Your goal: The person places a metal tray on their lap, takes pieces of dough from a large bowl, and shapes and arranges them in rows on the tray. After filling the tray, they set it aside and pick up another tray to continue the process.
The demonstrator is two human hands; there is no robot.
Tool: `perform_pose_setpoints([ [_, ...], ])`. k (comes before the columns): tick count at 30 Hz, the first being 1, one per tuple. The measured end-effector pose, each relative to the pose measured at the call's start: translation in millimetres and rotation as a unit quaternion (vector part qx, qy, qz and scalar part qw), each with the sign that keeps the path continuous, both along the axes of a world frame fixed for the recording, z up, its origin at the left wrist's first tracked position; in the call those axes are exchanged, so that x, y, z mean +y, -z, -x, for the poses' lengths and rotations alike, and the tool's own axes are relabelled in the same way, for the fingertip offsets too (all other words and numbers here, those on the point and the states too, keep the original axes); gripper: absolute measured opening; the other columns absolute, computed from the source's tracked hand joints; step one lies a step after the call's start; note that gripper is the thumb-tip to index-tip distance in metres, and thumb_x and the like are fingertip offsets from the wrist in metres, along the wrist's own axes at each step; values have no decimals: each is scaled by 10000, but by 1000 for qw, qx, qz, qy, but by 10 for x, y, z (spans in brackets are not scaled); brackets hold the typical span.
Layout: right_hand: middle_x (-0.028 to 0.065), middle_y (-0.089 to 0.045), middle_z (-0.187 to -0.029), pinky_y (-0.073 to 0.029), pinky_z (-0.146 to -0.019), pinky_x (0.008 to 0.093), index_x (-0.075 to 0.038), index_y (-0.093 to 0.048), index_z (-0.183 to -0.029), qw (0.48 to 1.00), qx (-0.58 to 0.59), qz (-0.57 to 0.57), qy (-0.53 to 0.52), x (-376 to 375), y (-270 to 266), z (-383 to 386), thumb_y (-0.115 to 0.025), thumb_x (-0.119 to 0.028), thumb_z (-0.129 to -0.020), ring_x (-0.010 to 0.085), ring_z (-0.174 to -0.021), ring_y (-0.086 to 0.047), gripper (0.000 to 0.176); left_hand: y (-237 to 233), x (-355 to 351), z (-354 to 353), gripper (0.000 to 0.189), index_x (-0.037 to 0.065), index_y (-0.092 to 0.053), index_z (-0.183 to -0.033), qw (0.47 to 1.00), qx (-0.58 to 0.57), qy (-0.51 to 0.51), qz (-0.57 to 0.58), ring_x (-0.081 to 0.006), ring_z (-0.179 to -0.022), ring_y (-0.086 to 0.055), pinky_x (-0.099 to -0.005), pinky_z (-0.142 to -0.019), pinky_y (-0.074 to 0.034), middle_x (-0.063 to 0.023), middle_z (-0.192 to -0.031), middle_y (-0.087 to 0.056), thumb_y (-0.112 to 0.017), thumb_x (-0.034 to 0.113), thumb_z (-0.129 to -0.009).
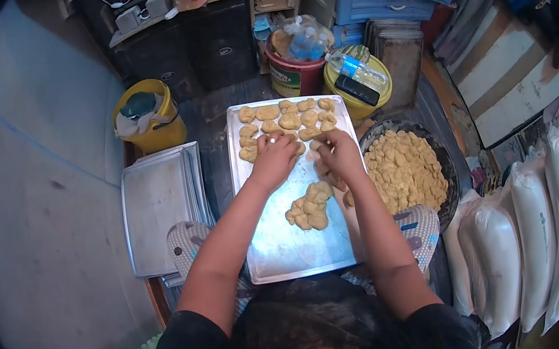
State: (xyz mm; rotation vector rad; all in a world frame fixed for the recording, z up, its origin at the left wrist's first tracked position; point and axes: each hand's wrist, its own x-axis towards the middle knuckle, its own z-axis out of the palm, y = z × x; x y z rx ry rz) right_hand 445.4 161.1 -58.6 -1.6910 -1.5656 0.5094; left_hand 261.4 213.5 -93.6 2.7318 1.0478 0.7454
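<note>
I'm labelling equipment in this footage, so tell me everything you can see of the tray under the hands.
The tray is rectangular, silvery and metal-looking, with a low rim. It lies lengthwise away from the person, apparently resting on the lap between the knees. Dough pieces sit in rough rows at its far end; a dough clump lies nearer. Bluish-white glare marks its surface. The left hand and right hand are over it; whether either touches the metal is unclear.

Bluish glare brightens the tray (272, 248); the warped, dim periphery seems soft.
</note>
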Motion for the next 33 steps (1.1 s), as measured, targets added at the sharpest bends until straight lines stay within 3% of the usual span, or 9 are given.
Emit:
perform_pose_setpoints([
  [9, 166, -604, -1054, -474, -849, 374, -76, -673, -1062, 990, -50, 81, -101, -166, 284, -328, -682, -147, -716, 340, -925, -592, 353, -62, -166, -244, 197, 126, -659, -977, 997, -37, -59, -13, -240, -1131, -469, -446, -941, -291, -31, -1044, -592, -596, 143, -792],
  [12, 151, -641, -919, -489, -797, 388, -85, -662, -1048, 989, -77, 70, -103, -185, 293, -268, -708, -170, -692, 334, -888, -600, 368, -39, -93, -370, 198, 144, -664, -983, 995, -78, 9, -59, -230, -1143, -478, -446, -943, -291, -17, -1026, -609, -589, 149, -800],
  [17, 166, -651, -864, -497, -742, 393, -41, -657, -965, 993, 73, -7, 97, -75, 130, -388, -643, -62, -721, 319, -781, -622, 246, 15, 49, -437, 134, 141, -658, -874, 998, 41, 0, -45, -216, -1051, -527, -435, -912, -311, -6, -910, -610, -541, 134, -809],
  [19, 163, -648, -867, -496, -746, 393, -41, -651, -987, 997, -7, -29, 68, 26, 341, -468, -632, -49, -733, 318, -797, -623, 255, 13, 36, -490, 139, 146, -660, -872, 997, 63, -20, -38, -213, -1045, -524, -429, -913, -308, -4, -919, -606, -539, 129, -805],
  [21, 149, -624, -929, -493, -768, 393, -50, -643, -1033, 991, -115, -66, -7, 54, 488, -545, -602, -21, -756, 325, -869, -618, 282, 6, -8, -515, 230, 142, -650, -975, 999, -4, -17, -42, -217, -1087, -501, -430, -925, -302, -10, -1049, -597, -587, 97, -758],
  [25, 143, -595, -989, -488, -794, 396, -55, -648, -1026, 998, -28, -31, 39, -193, 203, -455, -644, -66, -735, 337, -931, -601, 291, -32, -35, -463, 307, 137, -623, -1052, 998, 43, 28, -25, -224, -1098, -490, -431, -919, -305, -13, -1097, -577, -597, 106, -748],
  [28, 139, -580, -986, -485, -807, 385, -58, -648, -1010, 995, -73, 25, -61, -467, 237, -450, -686, -111, -711, 330, -936, -596, 306, -99, -170, -404, 349, 122, -600, -1107, 999, 28, 12, -10, -245, -1101, -489, -439, -927, -305, -47, -1082, -573, -595, 116, -758],
  [32, 126, -609, -923, -494, -770, 360, -39, -642, -941, 995, -34, 66, -70, -579, 331, -469, -724, -165, -716, 294, -866, -618, 271, -185, -655, -155, 256, 63, -606, -1053, 989, -62, 34, 127, -294, -1050, -517, -432, -919, -358, -138, -1088, -554, -599, 165, -818],
  [33, 130, -627, -881, -497, -726, 346, -31, -640, -933, 990, 86, 106, -29, -558, 278, -437, -729, -184, -731, 271, -809, -623, 268, -159, -777, -101, 236, 55, -606, -1026, 968, -67, 69, 232, -304, -996, -543, -424, -874, -399, -132, -1058, -568, -603, 186, -830],
])
